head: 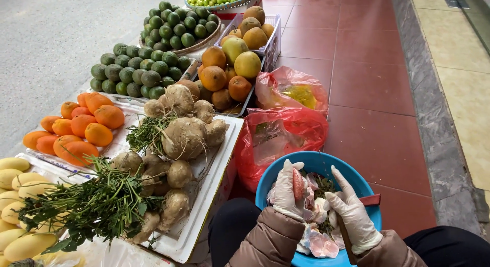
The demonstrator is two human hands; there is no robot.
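The left hand [287, 191], in a white glove, is clamping a pink, peeled fruit segment [297, 184] between its fingers, above the round blue plastic basin [326, 164]. The gloved right hand [353, 213] is gripping a brown-handled knife [348, 241]. Pale peelings [319, 241] are piling beneath the fingers, so the peeling appears well underway.

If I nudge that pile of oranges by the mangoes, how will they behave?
The oranges are round and heaped loosely on a flat tray, so the top ones would probably roll off. They look firm, likely fairly heavy for their size. Their smooth skins may slide against each other.
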